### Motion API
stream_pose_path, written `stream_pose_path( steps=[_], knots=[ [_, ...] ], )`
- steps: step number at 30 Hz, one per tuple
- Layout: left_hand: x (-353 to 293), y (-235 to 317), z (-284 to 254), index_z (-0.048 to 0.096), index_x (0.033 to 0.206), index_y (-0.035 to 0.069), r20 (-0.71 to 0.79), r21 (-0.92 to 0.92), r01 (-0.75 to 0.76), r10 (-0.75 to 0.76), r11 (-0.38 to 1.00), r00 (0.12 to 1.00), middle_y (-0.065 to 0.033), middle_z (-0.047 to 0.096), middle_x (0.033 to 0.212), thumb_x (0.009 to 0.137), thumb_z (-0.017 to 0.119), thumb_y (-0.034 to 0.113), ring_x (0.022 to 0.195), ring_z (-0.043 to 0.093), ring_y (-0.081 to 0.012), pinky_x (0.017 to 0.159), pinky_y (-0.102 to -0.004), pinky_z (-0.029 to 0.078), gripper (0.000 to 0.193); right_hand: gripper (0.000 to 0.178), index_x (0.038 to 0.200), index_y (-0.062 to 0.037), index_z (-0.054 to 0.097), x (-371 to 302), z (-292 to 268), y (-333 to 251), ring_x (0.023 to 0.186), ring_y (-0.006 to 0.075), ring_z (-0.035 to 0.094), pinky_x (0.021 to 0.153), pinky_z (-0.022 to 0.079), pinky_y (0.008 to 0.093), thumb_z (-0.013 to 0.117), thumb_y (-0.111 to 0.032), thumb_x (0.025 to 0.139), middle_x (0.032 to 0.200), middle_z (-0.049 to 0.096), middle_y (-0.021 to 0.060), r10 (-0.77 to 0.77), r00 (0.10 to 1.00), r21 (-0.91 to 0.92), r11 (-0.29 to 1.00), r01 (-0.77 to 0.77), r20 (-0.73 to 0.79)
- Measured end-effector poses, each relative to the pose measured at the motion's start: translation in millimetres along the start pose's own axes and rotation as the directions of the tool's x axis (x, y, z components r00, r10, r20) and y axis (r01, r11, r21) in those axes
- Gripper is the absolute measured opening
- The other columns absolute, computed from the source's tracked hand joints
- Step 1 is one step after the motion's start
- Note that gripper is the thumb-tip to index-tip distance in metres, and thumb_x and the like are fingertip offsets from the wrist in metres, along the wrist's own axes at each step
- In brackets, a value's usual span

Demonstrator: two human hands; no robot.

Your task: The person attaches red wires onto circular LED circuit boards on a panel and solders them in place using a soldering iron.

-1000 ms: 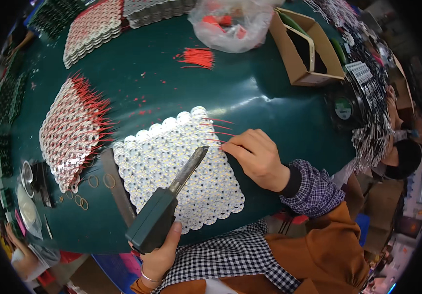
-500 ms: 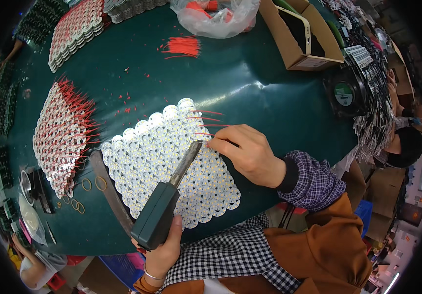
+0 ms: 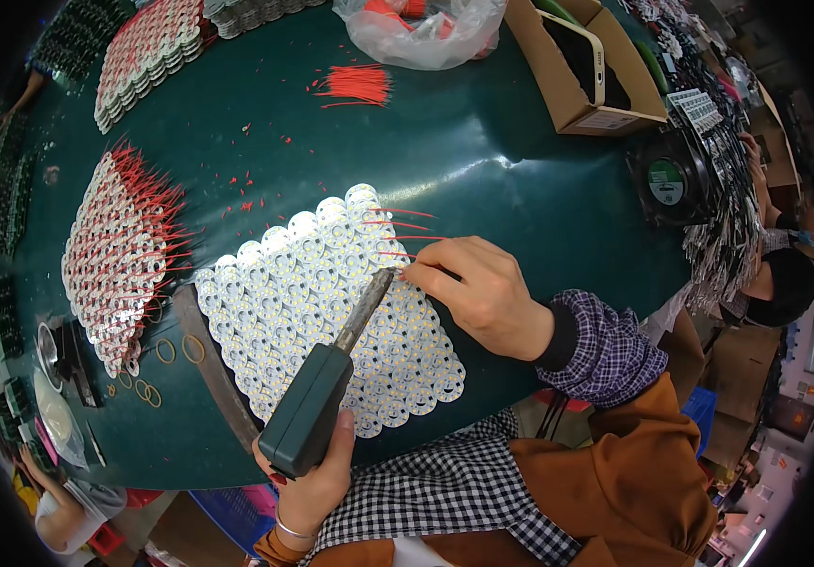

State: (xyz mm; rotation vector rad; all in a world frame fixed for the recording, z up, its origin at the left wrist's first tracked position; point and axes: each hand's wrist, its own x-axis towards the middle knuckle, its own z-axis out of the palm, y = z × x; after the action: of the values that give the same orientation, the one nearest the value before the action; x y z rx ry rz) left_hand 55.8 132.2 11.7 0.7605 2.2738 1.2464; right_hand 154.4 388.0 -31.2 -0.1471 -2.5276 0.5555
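Note:
My left hand [image 3: 312, 487] is wrapped round the dark green handle of a soldering gun [image 3: 308, 406]. Its metal tip slants up to the right edge of a panel of round white LED boards [image 3: 284, 302]. Right beside the tip, the thumb and forefinger of my right hand [image 3: 478, 293] are pinched together at the panel's edge, on what looks like a thin red wire, mostly hidden by the fingers. Above them, several red wires [image 3: 402, 225] stick out to the right from the boards along that edge. A dark strip [image 3: 213, 359] lies along the panel's left side.
Left of the panel lies a stack of wired boards [image 3: 114, 265], with rubber bands [image 3: 193, 349] near it. Cut red wires [image 3: 358, 85] form a pile farther back. A plastic bag [image 3: 421, 38], a cardboard box [image 3: 606, 118] and a black spool [image 3: 667, 180] stand beyond.
Both hands keep their holds, and the soldering tip stays at the panel's edge beside my right fingertips. The tip and the tool have shifted very slightly; the view has moved a little.

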Motion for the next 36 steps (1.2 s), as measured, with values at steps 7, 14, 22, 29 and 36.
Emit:
stream_pose_path(
  steps=[7,14,22,29,36],
  knots=[
    [-1,2,-3,0.072,0.095,0.001,0.048,-0.067,0.105,-0.102,0.992,0.994,-0.0072,0.068,0.083,0.083,0.078,0.006,0.069,0.064,-0.0197,0.062,-0.0299,0.048,0.014,0.02,0.097,-0.0029,0.067,0,0,-1,0.077,0.023,0.066,0.068,0.052,0.0341,0.068,-0.002,0.077,0.091,0.064,0.007,0.004,1.0,-0.006,1.0,-0.004,0.014],
    [-16,-10,-9,0.06,0.12,-0.004,-0.07,-0.31,0.093,-0.121,0.946,0.99,-0.0097,0.066,0.095,0.086,0.068,-0.008,0.059,0.056,-0.0092,0.052,-0.0234,0.045,0.036,0.021,0.097,-0.0041,0.068,3,-1,-6,0.077,0.0221,0.065,0.068,0.051,0.034,0.069,-0.003,0.076,0.09,0.064,0.0057,-0.008,1.0,-0.057,0.998,0.009,0.012],
    [-16,-8,-14,0.063,0.122,-0.004,0.032,-0.27,0.118,-0.113,0.956,0.993,-0.0096,0.069,0.102,0.087,0.071,-0.004,0.066,0.057,-0.008,0.055,-0.0231,0.046,0.036,0.023,0.095,-0.0032,0.071,2,3,-14,0.075,0.0211,0.063,0.066,0.049,0.0327,0.072,-0.004,0.072,0.085,0.065,0.0051,-0.073,0.994,-0.07,0.995,0.067,-0.078],
    [-15,-12,-15,0.063,0.124,-0.003,0.055,-0.175,0.054,-0.045,0.983,0.997,-0.0116,0.07,0.107,0.086,0.073,-0.001,0.078,0.063,-0.0098,0.064,-0.024,0.052,0.04,0.023,0.095,-0.0036,0.071,2,4,-13,0.074,0.0211,0.062,0.064,0.047,0.0331,0.072,-0.003,0.072,0.086,0.065,0.0054,-0.055,0.997,-0.048,0.997,0.053,-0.047],
    [-18,-17,-13,0.065,0.121,-0.003,0.063,-0.044,-0.078,0.081,0.996,0.995,-0.0106,0.071,0.105,0.086,0.074,0.0,0.075,0.063,-0.0103,0.063,-0.0247,0.052,0.036,0.023,0.094,-0.0043,0.069,2,2,-12,0.075,0.0214,0.063,0.065,0.048,0.033,0.073,-0.003,0.071,0.087,0.065,0.0053,-0.051,0.997,-0.042,0.998,0.049,-0.051]
  ],
)
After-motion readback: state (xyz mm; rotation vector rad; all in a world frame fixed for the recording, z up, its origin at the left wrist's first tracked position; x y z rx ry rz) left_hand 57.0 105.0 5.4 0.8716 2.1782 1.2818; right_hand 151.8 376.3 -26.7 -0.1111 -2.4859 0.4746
